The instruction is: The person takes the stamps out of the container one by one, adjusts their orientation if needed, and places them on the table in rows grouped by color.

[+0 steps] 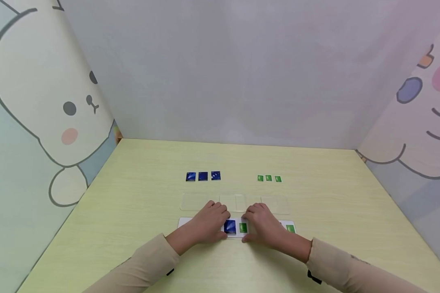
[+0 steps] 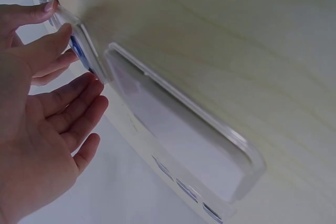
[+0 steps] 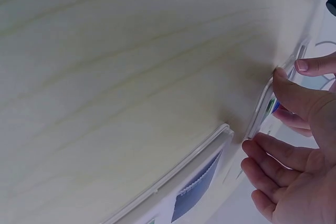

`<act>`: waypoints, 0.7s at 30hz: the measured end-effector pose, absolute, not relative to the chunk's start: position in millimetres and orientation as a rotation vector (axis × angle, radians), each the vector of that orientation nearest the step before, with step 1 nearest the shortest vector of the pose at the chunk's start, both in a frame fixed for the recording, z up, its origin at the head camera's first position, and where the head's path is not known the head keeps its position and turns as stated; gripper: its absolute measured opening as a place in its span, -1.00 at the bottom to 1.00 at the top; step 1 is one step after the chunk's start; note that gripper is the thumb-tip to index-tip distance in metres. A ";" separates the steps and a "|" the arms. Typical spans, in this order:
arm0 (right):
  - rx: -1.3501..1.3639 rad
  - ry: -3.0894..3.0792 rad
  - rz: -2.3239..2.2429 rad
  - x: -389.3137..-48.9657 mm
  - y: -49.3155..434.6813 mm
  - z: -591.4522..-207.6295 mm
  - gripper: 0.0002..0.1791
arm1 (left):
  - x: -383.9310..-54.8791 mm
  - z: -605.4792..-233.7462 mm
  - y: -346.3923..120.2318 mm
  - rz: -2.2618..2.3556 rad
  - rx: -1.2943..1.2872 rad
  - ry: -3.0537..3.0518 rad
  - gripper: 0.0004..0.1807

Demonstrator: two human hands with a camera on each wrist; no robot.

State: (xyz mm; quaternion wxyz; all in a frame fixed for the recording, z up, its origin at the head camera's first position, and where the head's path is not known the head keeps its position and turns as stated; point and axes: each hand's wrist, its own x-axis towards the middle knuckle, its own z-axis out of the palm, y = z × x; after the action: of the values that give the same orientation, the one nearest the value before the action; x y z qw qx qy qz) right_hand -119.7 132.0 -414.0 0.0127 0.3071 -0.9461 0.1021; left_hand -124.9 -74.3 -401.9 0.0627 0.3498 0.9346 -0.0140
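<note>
In the head view a clear plastic case holding a white card (image 1: 236, 236) lies between the hands. On the card are a blue picture square (image 1: 229, 227) and a smaller green one (image 1: 243, 228). My left hand (image 1: 210, 223) grips the case's left end, thumb on the near edge and fingers on the far edge. From the other side my right hand (image 1: 265, 226) pinches the right end the same way. Beside the left hand lies a second clear case (image 2: 184, 129) with a white card. A third case (image 3: 205, 156) holds a card with a blue square, near the right hand.
Behind the hands lie several clear plastic pieces (image 1: 196, 201) in a row. Farther back are three blue squares (image 1: 203, 176) on the left and three green ones (image 1: 268, 178) on the right. A pale wall (image 1: 223, 73) closes off the table's (image 1: 150, 183) far side.
</note>
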 end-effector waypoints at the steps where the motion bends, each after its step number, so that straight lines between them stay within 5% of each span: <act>1: 0.956 -2.949 0.319 -119.8 132.1 -414.0 -0.36 | -125.2 -402.3 -74.1 -0.046 1.058 2.826 -0.45; 21: 0.935 -2.964 0.361 -119.6 130.9 -416.4 -0.36 | -126.1 -401.7 -72.6 -0.043 1.059 2.832 -0.46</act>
State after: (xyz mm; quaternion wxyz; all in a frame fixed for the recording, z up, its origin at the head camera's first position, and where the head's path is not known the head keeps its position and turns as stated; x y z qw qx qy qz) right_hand -119.6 130.9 -416.4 0.0064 0.2988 -0.9473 0.1155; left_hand -126.1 -72.6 -401.7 0.0588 0.3495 0.9350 -0.0143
